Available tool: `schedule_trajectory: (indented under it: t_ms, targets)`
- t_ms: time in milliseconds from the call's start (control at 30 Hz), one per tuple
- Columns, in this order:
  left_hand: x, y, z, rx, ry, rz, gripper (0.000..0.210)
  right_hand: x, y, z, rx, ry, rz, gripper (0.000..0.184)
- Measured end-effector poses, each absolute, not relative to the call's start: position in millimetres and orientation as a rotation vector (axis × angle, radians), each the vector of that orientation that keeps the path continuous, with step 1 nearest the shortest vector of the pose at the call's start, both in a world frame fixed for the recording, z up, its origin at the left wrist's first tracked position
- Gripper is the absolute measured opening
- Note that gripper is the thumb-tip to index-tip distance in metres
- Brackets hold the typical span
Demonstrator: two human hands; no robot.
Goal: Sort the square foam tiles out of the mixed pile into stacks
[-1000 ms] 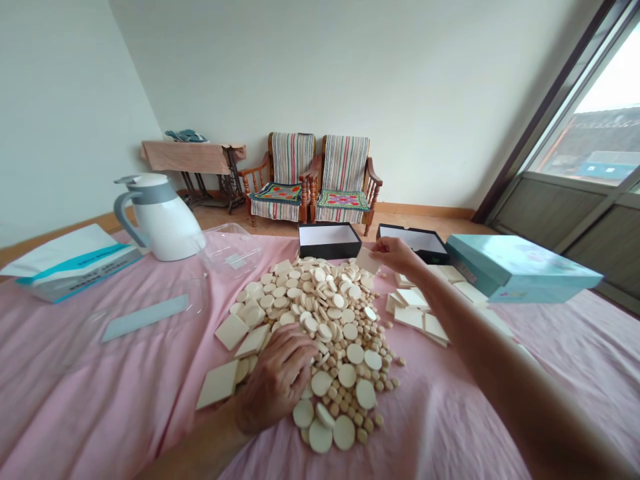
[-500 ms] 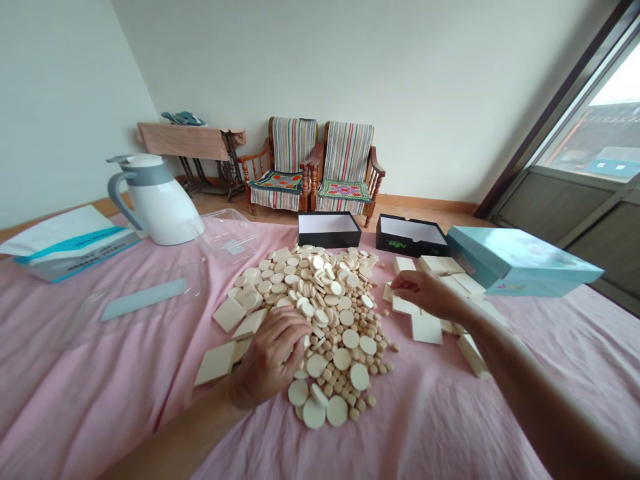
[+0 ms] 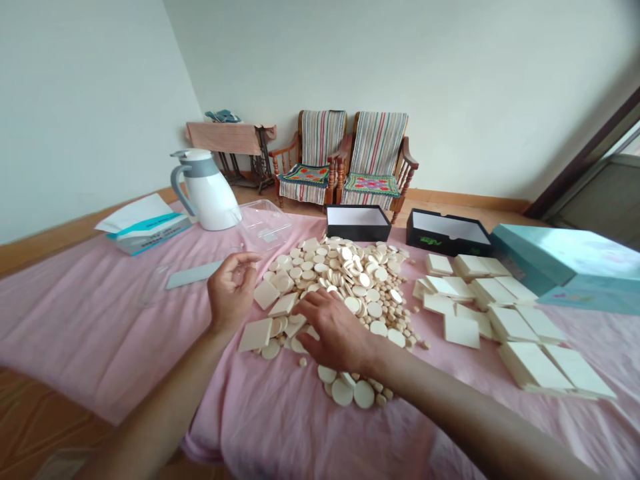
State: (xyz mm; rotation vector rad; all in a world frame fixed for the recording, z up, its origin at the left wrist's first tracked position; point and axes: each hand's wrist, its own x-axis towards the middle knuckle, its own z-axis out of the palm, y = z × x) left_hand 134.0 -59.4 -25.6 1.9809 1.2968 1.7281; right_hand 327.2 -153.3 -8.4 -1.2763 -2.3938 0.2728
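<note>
A heap of pale wooden discs [image 3: 363, 393], small wooden cubes and square tiles is piled on the pink cloth. My right hand [image 3: 336, 330] reaches across the heap's near left part, thumb apart from the fingers. Its fingertips are beside a square wooden tile [image 3: 283, 305]; whether they touch it is unclear. Left of the heap, my left hand [image 3: 231, 291] is raised with curved fingers and a gap to the thumb, and nothing shows in it. Another square tile [image 3: 255, 335] lies at the heap's left edge. Stacks of square tiles [image 3: 535, 363] stand in rows on the right.
Two black open boxes [image 3: 358, 232] [image 3: 447, 240] stand behind the heap, with a light-blue box [image 3: 575, 263] at the right. A white jug [image 3: 213, 200], a tissue pack [image 3: 150, 230] and a clear plastic tray [image 3: 265, 227] occupy the back left. Two chairs [image 3: 377, 160] are beyond.
My right hand has moved left from the tile stacks to the heap. My left hand has lifted off the heap toward the left. The view has turned left.
</note>
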Motion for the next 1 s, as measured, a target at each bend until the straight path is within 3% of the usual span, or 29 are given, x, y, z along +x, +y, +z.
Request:
schedule_trajectory:
  t_ms: [233,367,567,800,1000]
  targets:
    - [97,-39,-60,1.998,1.518,1.748,0.018,289,-126,-17,-1.424,-2.474,0.046,0.025]
    - [80,-35,-68,2.115,1.604,1.696,0.019,284,-111,-25,-1.586,-2.454,0.067,0.03]
    - [57,-25,-75,2.267,1.645,1.689,0.017,290,-102,-26,-1.65,-2.42,0.156,0.023]
    - [52,-21,-77,2.336,1.614,1.656,0.017,290,-112,-19,-1.292,-2.373,0.13,0.024]
    - [49,-20,-77,2.38,1.647,1.621,0.017,280,-127,-23,-1.107,-2.644,0.084,0.028]
